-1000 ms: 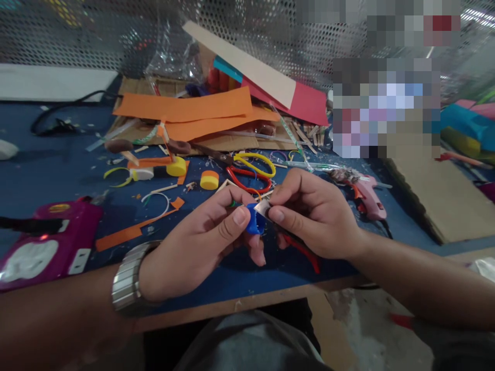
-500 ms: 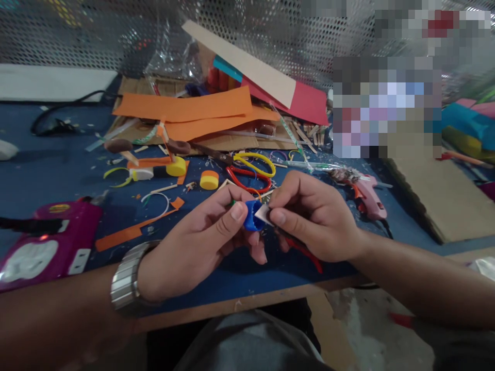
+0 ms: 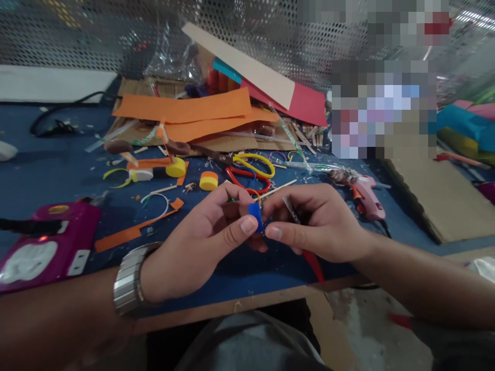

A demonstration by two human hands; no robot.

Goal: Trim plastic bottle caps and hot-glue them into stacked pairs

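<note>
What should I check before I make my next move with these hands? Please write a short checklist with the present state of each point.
1. Blue piece gripped by the left hand: ok, between thumb and fingers.
2. Red-handled tool held by the right hand: ok.
3. Metal blade apart from the blue piece: ok, right-hand fingers are between them.
4. Right thumb off the blue piece: cannot tell; they are too close together.
5. Pink glue gun laid down: ok, on the table to the right of the right hand.
6. Light on the purple box off: not ok, it glows red.
</note>
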